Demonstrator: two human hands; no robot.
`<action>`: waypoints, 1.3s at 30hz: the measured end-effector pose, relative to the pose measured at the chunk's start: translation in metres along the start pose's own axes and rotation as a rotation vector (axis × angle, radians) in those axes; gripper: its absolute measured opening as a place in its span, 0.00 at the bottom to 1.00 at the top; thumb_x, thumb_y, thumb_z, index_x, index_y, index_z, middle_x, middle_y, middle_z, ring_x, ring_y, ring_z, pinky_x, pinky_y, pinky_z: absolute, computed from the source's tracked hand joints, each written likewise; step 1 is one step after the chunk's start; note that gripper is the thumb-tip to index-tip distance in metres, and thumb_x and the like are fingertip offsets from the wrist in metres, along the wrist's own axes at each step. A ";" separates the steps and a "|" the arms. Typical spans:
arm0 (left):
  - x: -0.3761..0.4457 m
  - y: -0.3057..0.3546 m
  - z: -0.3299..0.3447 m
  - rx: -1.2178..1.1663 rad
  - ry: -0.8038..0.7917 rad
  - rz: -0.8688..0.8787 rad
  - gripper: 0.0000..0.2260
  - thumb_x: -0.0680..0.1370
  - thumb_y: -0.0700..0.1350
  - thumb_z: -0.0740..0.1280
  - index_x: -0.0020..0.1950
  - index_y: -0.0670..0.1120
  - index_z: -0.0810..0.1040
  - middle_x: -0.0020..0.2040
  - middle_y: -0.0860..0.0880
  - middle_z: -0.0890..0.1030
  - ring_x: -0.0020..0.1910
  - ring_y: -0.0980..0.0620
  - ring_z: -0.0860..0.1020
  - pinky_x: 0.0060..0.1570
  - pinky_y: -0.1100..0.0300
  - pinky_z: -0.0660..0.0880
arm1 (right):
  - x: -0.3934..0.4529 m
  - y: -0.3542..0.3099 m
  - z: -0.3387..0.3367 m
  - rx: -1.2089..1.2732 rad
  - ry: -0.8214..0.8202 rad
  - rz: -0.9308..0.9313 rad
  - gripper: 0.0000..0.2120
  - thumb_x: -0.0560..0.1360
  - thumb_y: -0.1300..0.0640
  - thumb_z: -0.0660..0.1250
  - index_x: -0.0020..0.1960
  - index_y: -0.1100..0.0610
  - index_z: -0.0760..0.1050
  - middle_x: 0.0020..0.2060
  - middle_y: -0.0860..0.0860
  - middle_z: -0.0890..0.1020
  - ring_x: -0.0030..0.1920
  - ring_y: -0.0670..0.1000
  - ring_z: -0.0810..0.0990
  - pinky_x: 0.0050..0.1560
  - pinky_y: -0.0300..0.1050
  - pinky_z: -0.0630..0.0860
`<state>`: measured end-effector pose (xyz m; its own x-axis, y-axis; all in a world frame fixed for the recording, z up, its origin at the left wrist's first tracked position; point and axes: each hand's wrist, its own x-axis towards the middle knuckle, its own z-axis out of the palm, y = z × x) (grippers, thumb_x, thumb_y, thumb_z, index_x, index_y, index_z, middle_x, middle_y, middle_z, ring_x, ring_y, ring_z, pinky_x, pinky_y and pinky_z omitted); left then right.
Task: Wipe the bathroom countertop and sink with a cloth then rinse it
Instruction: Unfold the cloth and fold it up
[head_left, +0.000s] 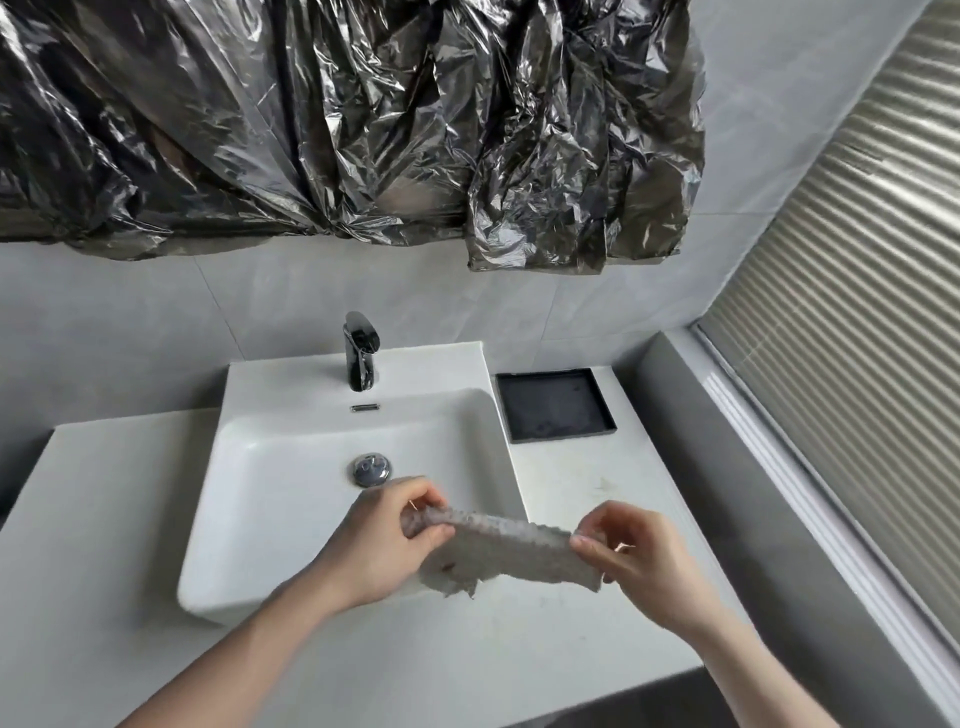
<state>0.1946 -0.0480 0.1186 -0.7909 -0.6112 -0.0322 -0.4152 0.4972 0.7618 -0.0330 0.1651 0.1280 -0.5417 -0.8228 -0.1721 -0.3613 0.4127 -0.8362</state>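
A grey textured cloth is stretched between both hands above the sink's front right corner. My left hand pinches its left end and my right hand pinches its right end. Below them the white rectangular sink has a chrome drain plug and a dark chrome faucet at the back, with no water running. The pale countertop spreads to both sides of the sink, with faint smudges on the right part.
A black square tray lies on the counter at the back right. Crumpled black plastic sheeting covers the wall above the faucet. A ribbed window blind and a grey ledge run along the right.
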 end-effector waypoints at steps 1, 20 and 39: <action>0.006 0.003 0.007 -0.015 0.007 -0.015 0.07 0.72 0.51 0.75 0.45 0.54 0.80 0.43 0.58 0.82 0.45 0.58 0.79 0.46 0.64 0.76 | -0.001 0.009 -0.007 -0.018 -0.003 0.024 0.05 0.73 0.53 0.79 0.42 0.51 0.83 0.33 0.50 0.83 0.33 0.47 0.80 0.37 0.53 0.81; 0.115 0.100 0.174 0.056 0.125 -0.052 0.03 0.73 0.47 0.74 0.42 0.53 0.81 0.38 0.61 0.79 0.39 0.61 0.77 0.39 0.71 0.70 | 0.074 0.154 -0.169 -0.167 0.095 -0.086 0.08 0.79 0.60 0.71 0.45 0.49 0.79 0.42 0.43 0.84 0.45 0.47 0.84 0.43 0.39 0.81; 0.154 0.050 0.314 0.289 -0.138 -0.329 0.12 0.78 0.45 0.65 0.61 0.56 0.77 0.59 0.56 0.80 0.57 0.52 0.79 0.54 0.58 0.75 | 0.121 0.293 -0.140 -0.301 -0.052 0.292 0.07 0.76 0.56 0.69 0.46 0.43 0.82 0.42 0.40 0.85 0.41 0.43 0.83 0.45 0.44 0.81</action>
<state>-0.0893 0.0766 -0.0514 -0.6401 -0.6875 -0.3428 -0.7472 0.4536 0.4857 -0.3103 0.2407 -0.0648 -0.6181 -0.6699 -0.4113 -0.4081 0.7206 -0.5605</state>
